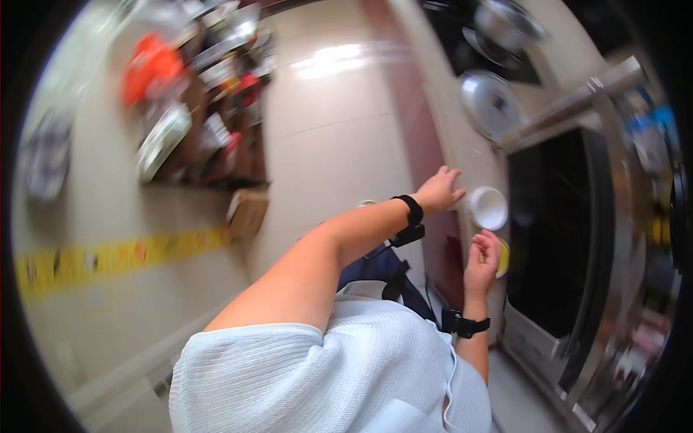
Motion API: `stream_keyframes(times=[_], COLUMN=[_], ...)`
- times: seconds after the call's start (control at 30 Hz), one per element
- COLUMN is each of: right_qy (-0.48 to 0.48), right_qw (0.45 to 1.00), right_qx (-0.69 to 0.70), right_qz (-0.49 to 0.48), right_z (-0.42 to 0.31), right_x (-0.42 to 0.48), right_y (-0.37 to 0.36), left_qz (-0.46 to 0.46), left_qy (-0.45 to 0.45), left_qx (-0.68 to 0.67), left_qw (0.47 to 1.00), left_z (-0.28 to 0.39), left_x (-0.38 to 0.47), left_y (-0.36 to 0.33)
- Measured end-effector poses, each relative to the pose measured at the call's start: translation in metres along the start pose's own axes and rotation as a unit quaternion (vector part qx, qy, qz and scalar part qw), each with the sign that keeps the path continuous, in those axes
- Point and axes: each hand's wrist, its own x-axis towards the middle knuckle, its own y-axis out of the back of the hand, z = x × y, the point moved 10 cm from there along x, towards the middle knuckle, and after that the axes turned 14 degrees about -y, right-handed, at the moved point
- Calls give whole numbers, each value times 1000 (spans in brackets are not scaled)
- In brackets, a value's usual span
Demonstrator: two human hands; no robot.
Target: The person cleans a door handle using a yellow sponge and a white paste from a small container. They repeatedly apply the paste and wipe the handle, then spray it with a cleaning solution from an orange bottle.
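Note:
A white round cup or bowl (489, 209) stands on the light countertop, its mouth facing up. Just to its left, my left hand (441, 189) is open over the counter's edge, fingers spread, the thumb close to the rim. Below the cup, my right hand (483, 260) is raised with loosely bent fingers and no object visible in it. Partly behind that hand lies a round yellow item (503, 258), too covered to identify. Whether either hand touches the cup cannot be told. Both wrists wear black straps with small devices.
A black-fronted appliance (547, 233) stands right of the cup. Farther up the counter are a metal lid (491, 105) and a shiny pot (506, 24). Dark red cabinet fronts (417, 108) run below. Across the tiled floor, a cluttered brown shelf (203, 124) stands near a cardboard box (248, 212).

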Motion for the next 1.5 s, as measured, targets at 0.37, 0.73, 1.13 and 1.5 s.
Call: stream_keyframes(times=[0.37,0.73,1.13,1.5], right_qy=[122,296,352,420], right_qw=[877,682,566,491], right_qx=[8,-339,-427,-490], right_qz=[-464,-576,-611,-585], right_z=[-12,17,-7,-15], right_x=[-101,-240,-455,-437], right_y=[-231,-342,-438,-523], left_qz=[540,657,583,595], left_qy=[388,587,493,535], left_qx=[125,326,433,396], left_qw=[736,342,479,450], left_z=[-45,267,271,269], left_x=[-644,-1119,-1159,-1154], left_y=[231,67,194,183])
